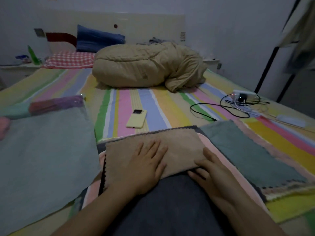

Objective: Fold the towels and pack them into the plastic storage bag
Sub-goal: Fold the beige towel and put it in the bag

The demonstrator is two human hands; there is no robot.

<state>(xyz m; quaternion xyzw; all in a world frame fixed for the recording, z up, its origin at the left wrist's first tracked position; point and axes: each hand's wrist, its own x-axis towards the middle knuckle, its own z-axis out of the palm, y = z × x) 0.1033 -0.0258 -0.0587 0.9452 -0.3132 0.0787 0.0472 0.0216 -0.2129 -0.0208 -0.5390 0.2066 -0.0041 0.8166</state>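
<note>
Your left hand (146,161) presses flat on the half-folded tan towel (180,145), your right hand (210,169) at its near edge (grip indiscernible in dim light); grey towel (42,150) and teal towel (247,150) lie unfolded, plastic storage bag (75,100) at far left seemingly part-packed.

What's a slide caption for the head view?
Left hand and right hand rest on a tan towel atop other towels on the striped bed.

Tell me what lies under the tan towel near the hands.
Under the tan towel lies a dark grey towel, showing beyond its far and near edges; a pink towel sticks out below, left and right. Their middle parts are covered, so anything between cannot be seen.
</note>
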